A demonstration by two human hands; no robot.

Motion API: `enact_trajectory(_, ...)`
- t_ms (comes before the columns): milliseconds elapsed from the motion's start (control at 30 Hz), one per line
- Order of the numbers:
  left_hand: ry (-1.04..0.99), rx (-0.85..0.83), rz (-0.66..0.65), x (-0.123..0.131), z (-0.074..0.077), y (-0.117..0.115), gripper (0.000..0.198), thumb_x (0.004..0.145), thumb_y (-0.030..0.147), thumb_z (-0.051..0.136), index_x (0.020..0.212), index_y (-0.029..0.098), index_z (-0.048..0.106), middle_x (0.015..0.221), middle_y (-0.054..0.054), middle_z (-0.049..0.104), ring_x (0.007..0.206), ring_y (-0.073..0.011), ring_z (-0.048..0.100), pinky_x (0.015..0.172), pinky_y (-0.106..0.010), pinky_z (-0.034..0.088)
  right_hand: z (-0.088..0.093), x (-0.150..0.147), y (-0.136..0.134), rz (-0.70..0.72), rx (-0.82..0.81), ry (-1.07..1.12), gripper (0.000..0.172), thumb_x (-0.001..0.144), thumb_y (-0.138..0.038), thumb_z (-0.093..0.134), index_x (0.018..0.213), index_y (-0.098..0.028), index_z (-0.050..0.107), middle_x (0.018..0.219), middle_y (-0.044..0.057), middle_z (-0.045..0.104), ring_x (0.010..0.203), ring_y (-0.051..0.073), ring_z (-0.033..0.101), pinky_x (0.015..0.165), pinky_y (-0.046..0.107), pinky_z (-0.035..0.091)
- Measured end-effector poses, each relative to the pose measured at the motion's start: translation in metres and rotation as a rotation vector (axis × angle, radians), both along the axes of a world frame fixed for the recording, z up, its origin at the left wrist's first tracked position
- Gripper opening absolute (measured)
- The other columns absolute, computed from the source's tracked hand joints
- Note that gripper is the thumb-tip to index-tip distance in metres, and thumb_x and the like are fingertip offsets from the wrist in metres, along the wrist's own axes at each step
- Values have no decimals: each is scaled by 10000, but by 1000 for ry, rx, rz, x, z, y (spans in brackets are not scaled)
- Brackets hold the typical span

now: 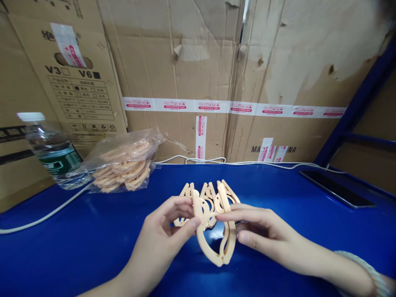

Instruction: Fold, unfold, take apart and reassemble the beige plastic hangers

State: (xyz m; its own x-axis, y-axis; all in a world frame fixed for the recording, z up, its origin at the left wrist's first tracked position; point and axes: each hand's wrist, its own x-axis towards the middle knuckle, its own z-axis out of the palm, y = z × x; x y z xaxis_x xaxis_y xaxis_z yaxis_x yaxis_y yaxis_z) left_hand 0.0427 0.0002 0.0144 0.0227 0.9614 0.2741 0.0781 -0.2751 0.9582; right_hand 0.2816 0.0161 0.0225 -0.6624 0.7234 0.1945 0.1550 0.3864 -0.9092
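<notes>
A beige folding hanger is held up above the blue table, its two arms folded toward each other and joined at the bottom. My left hand pinches its left arm between thumb and fingers. On the other side, my right hand grips the right arm, with the index finger reaching across the front and the thumb beside it. Just behind, several more beige folding hangers lie in a row on the table, partly hidden by my hands and the held one.
A clear plastic bag of hangers rests at the back left, beside a water bottle. A black phone lies at the right. A white cable runs along the table's back edge, below cardboard boxes.
</notes>
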Motion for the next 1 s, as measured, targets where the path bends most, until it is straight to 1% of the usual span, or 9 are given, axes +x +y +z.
enact_trajectory(100, -3, 64, 29, 1, 1, -4, 122, 745, 237, 734, 814, 231, 634, 816, 8, 721, 803, -174, 710, 644, -219, 612, -2, -1, -1, 11, -54, 27, 343, 934, -305, 590, 1275, -343, 602, 1305, 49, 594, 1051, 213, 646, 907, 367, 529)
enact_trajectory(200, 86, 95, -18, 2, -1, -8, 29, 783, 229, 696, 807, 244, 693, 991, -22, 726, 999, -207, 690, 747, -228, 613, -2, -2, -5, 58, -91, 66, 383, 937, -262, 588, 1304, -369, 569, 1362, 35, 554, 1108, 205, 631, 960, 368, 513)
enact_trajectory(367, 135, 84, -97, 3, -4, -8, 154, 821, 234, 655, 928, 292, 750, 1234, -31, 641, 1119, -236, 647, 826, -261, 610, 0, -2, -5, 112, -94, 99, 444, 928, -226, 597, 1347, -352, 520, 1459, 44, 446, 1212, 226, 566, 1003, 400, 495)
enact_trajectory(533, 76, 86, -71, 2, -3, -5, 177, 823, 221, 658, 960, 301, 737, 1227, -12, 631, 1085, -215, 664, 807, -242, 616, 4, 0, -1, 54, -96, 90, 373, 934, -274, 597, 1301, -290, 539, 1362, 70, 527, 1138, 218, 602, 966, 378, 505)
enact_trajectory(633, 92, 101, -128, 2, -6, -7, 224, 825, 204, 648, 1014, 300, 722, 1261, -17, 624, 1110, -223, 656, 840, -272, 612, 6, 0, -2, 47, -52, 30, 291, 940, -292, 591, 1230, -267, 574, 1247, 52, 600, 1101, 196, 601, 969, 349, 486)
enact_trajectory(733, 243, 201, -173, 1, -10, -10, 305, 826, 197, 638, 1110, 296, 691, 1282, -37, 633, 1136, -239, 646, 915, -340, 584, 6, 2, -3, 70, -59, 9, 259, 960, -315, 556, 1213, -266, 577, 1144, 41, 645, 1032, 183, 618, 944, 345, 492)
enact_trajectory(800, 392, 321, -132, -2, -10, -12, 358, 822, 197, 642, 1166, 297, 664, 1276, -42, 650, 1168, -248, 626, 992, -392, 529, 6, 4, -4, 67, -46, -17, 257, 968, -324, 539, 1216, -273, 583, 1150, 42, 651, 1034, 187, 615, 949, 353, 486)
enact_trajectory(900, 511, 476, -110, -4, -6, -15, 426, 819, 175, 637, 1221, 317, 617, 1279, -25, 656, 1207, -240, 599, 1049, -408, 473, 6, 7, -5, 66, 0, -70, 305, 962, -323, 547, 1265, -310, 575, 1267, 41, 607, 1107, 196, 586, 979, 357, 464)
enact_trajectory(1000, 530, 489, -173, -5, 0, -18, 466, 815, 153, 613, 1246, 327, 581, 1343, -18, 611, 1244, -244, 567, 1068, -410, 452, 7, 9, -5, 88, 5, -98, 380, 951, -332, 562, 1331, -320, 545, 1375, 53, 534, 1188, 223, 546, 1029, 393, 425)
